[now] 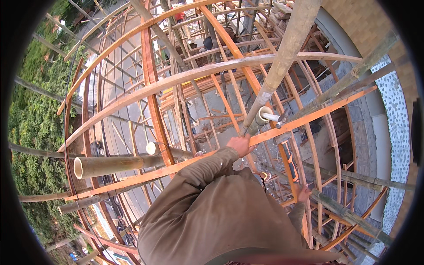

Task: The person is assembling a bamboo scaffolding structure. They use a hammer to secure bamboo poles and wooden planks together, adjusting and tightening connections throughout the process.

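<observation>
My left hand (240,145) is closed around a long orange-brown wooden batten (190,165), beside the lower end of a thick bamboo pole (287,48). The batten slants across in front of me, rising to the right. Lower right, my right hand (304,193) is closed at the lower end of a hammer (290,162) with an orange and black handle; its fingers show only in part. The hammer's metal head is up, just below the batten. Beyond the batten, near my left hand, is an open bamboo end (265,113) with a pale rod (271,117) at its mouth.
A curved wooden strip (176,79) arches across the framework ahead. Cut bamboo poles (115,166) jut out on the left, and another bamboo pole (349,214) runs off lower right. Far below are ground and stacked timber (207,101). A curved wall edge (393,132) borders the right side.
</observation>
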{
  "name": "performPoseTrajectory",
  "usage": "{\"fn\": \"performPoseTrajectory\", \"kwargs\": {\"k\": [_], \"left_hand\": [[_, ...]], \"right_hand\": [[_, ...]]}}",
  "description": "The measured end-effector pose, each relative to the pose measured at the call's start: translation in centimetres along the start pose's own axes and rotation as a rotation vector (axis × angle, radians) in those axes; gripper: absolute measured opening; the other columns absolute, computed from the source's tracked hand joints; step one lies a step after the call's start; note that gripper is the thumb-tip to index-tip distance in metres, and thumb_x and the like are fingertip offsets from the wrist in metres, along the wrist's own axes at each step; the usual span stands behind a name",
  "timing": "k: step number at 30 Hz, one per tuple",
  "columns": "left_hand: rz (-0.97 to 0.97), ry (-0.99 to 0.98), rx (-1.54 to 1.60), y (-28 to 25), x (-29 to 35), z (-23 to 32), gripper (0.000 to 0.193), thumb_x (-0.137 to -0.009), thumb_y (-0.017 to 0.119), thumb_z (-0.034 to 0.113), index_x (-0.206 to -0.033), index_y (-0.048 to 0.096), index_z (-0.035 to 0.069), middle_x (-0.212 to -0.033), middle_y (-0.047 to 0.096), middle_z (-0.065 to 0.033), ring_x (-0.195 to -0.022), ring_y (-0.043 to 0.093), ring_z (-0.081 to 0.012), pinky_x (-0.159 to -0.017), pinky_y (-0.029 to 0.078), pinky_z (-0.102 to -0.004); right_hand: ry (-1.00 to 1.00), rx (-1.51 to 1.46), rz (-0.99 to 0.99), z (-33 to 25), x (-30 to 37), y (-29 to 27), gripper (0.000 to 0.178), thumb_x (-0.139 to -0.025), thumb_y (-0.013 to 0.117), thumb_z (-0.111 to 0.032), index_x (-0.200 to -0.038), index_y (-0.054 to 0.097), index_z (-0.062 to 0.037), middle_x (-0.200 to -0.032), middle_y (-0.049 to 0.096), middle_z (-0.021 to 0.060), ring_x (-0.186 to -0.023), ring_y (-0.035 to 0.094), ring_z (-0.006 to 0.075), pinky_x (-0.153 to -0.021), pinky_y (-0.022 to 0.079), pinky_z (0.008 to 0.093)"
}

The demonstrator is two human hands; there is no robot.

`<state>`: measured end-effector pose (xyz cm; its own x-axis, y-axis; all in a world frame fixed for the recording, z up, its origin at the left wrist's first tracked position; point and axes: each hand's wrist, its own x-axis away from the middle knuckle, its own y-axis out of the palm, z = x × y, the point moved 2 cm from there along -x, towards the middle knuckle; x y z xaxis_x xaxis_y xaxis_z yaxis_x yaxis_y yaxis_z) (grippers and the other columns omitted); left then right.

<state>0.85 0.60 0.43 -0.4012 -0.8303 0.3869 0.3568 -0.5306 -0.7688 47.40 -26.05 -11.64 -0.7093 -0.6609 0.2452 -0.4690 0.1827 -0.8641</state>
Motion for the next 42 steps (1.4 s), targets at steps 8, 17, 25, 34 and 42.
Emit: {"fn": "performPoseTrajectory", "kwargs": {"k": [8,17,25,34,42], "left_hand": [[-0.005,-0.017,-0.032,0.6,-0.4,-0.2,0.06,-0.096,0.058,0.053,-0.124,0.053,0.0,-0.1,0.072,-0.0239,-0.088,0.072,-0.0436,-0.078,0.058,-0.0516],[0.047,0.01,-0.065,1.0,-0.5,-0.3,0.056,-0.096,0.059,0.053,-0.117,0.055,0.001,-0.101,0.071,-0.0246,-0.089,0.071,-0.0434,-0.078,0.057,-0.0535],[0.032,-0.011,-0.076,0.7,-0.4,-0.1,0.055,-0.095,0.06,0.052,-0.116,0.053,0.001,-0.102,0.071,-0.0248,-0.089,0.071,-0.0431,-0.076,0.057,-0.0528],[0.045,-0.004,-0.075,0.8,-0.4,-0.1,0.057,-0.096,0.058,0.055,-0.115,0.053,0.002,-0.1,0.07,-0.0233,-0.088,0.071,-0.0437,-0.075,0.057,-0.0532],[0.042,-0.002,-0.075,0.7,-0.3,0.0,0.055,-0.097,0.057,0.054,-0.114,0.052,0.002,-0.099,0.071,-0.0236,-0.087,0.071,-0.0443,-0.075,0.057,-0.0536]], "right_hand": [[0.2,0.339,-0.097,-0.6,0.6,1.4,0.074,-0.099,0.028,-0.071,-0.135,0.065,-0.0176,-0.128,0.068,0.0187,-0.123,0.06,0.0417,-0.103,0.042,0.0596],[0.294,0.298,-0.023,-4.1,0.0,0.8,0.074,-0.095,0.036,-0.073,-0.125,0.071,-0.016,-0.125,0.07,0.0168,-0.12,0.063,0.0389,-0.103,0.044,0.0547],[0.322,0.267,0.061,-5.2,0.6,0.3,0.067,-0.095,0.044,-0.07,-0.117,0.074,-0.0145,-0.116,0.073,0.0169,-0.114,0.066,0.0399,-0.096,0.049,0.0535],[0.368,0.326,0.096,-5.0,0.7,0.5,0.069,-0.094,0.044,-0.07,-0.126,0.07,-0.0147,-0.117,0.072,0.0179,-0.116,0.065,0.0416,-0.098,0.049,0.054],[0.357,0.306,0.069,-5.1,0.8,0.5,0.068,-0.094,0.045,-0.069,-0.129,0.068,-0.0151,-0.122,0.07,0.0186,-0.117,0.064,0.0418,-0.098,0.048,0.0561]]}}
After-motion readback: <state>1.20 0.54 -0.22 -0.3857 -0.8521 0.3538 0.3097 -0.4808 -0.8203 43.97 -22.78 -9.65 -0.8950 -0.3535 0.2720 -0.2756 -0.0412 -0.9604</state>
